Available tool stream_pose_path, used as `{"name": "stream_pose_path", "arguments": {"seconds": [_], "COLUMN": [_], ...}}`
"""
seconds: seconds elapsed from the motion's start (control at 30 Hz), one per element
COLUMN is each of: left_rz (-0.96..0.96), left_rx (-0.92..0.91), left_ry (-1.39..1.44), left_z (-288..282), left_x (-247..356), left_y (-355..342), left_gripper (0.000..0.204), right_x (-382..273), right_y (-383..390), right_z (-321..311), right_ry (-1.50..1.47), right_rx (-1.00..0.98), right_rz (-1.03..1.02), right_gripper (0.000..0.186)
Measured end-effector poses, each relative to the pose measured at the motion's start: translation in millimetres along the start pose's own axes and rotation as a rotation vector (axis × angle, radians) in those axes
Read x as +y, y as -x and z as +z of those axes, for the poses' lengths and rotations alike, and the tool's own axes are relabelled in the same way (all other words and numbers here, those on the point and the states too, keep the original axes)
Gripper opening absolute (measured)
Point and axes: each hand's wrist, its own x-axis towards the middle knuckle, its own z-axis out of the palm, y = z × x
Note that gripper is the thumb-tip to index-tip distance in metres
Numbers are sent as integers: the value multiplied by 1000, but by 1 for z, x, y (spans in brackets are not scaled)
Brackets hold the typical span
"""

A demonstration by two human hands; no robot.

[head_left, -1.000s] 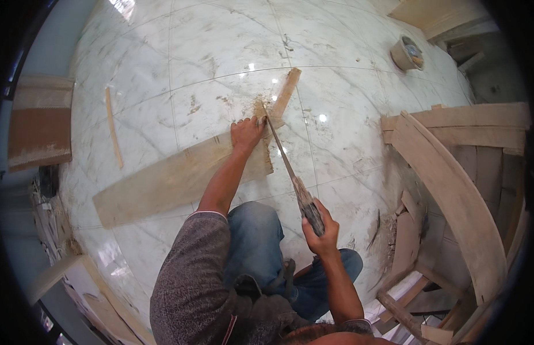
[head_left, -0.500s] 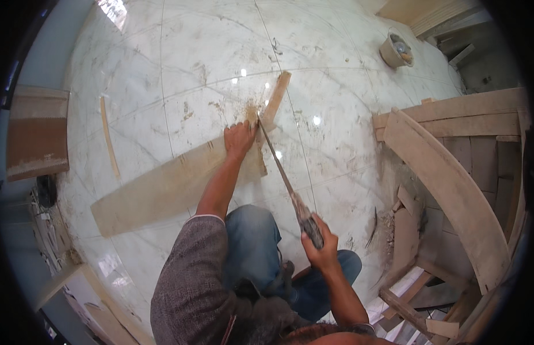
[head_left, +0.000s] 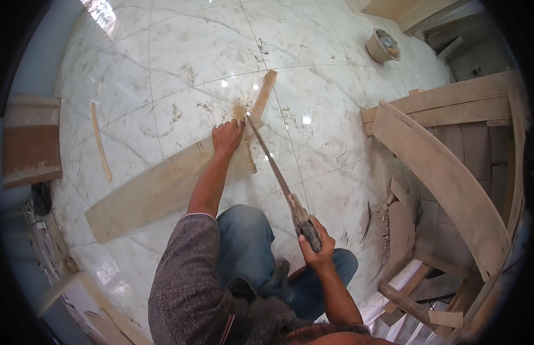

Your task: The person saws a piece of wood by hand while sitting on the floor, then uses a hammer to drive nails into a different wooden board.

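A long tan board [head_left: 157, 183], tapered and curved along one edge, lies flat on the floor in front of me. My left hand [head_left: 227, 138] presses on its far right end, fingers curled over the edge. In my right hand [head_left: 319, 246] is the dark, worn handle of a handsaw [head_left: 274, 165]. Its narrow toothed blade slants away to the left, with the tip beside my left fingers at the board's end. A short wooden strip [head_left: 264, 95] extends beyond the blade tip. Sawdust [head_left: 239, 108] is scattered by the tip.
A thin curved wood strip [head_left: 100, 141] lies to the left. At right, a curved board [head_left: 442, 181] leans on a wooden frame [head_left: 451, 106]. A bucket [head_left: 383, 47] holding items stands at the far right. Brown panels [head_left: 31, 141] are at the left edge.
My right hand has drawn the saw back slightly toward me. My left hand keeps its place on the board. The whole view has shifted a little.
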Motion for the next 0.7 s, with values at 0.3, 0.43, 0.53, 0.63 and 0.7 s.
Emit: {"name": "stream_pose_path", "arguments": {"seconds": [0.3, 0.43, 0.53, 0.63, 0.7], "left_rz": [6, -1, 0, -5, 0], "left_rx": [-11, 10, 0, -16, -24], "left_ry": [34, 8, 27, 17, 11], "left_z": [-1, -1, -3, -2, -3], "left_x": [0, -3, -3, -1, -3], "left_y": [-5, 0, -2, -3, -5], "left_gripper": [56, 58, 58, 57, 57], "right_x": [5, 10, 18, 32, 38], "right_y": [-31, -26, -20, -18, -14], "right_z": [14, 23, 24, 28, 34], "right_ry": [-4, 53, 55, 25, -5], "right_rx": [-59, -83, -95, -92, -77], "right_rz": [31, -40, -43, 0, 9], "right_gripper": [52, 52, 52, 52, 52]}}
